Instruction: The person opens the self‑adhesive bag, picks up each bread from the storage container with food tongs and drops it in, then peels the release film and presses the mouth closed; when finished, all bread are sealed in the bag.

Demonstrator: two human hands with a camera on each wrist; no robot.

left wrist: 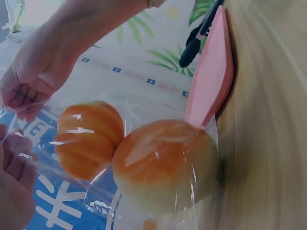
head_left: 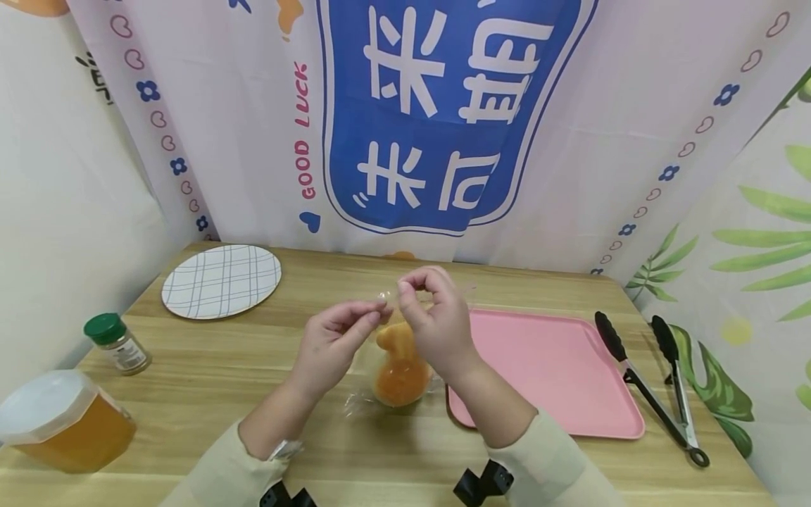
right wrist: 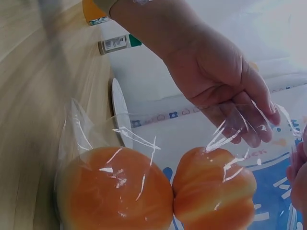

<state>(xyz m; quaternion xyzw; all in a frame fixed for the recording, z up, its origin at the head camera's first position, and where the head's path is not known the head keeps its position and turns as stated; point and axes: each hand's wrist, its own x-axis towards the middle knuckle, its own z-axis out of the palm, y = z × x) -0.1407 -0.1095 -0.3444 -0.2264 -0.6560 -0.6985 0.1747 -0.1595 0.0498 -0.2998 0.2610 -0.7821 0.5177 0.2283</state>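
A clear plastic bag (left wrist: 98,206) hangs upright over the table with two bread rolls inside. The round bun (head_left: 402,382) lies at the bottom; the ridged roll (right wrist: 215,189) sits above it, touching it. My left hand (head_left: 329,341) pinches the bag's top edge on the left between thumb and fingers. On the other side, my right hand (head_left: 440,320) pinches the top edge, slightly higher and overlapping part of the rolls in the head view. A gap separates the two hands. The right wrist view shows the film crossing in front of the left fingers (right wrist: 244,124).
Right of the bag lies a pink tray (head_left: 551,373), with black-tipped tongs (head_left: 659,401) along its right side. A checked oval plate (head_left: 222,282) is at the back left. A green-capped spice jar (head_left: 120,345) and a lidded tub of amber liquid (head_left: 76,429) stand at left.
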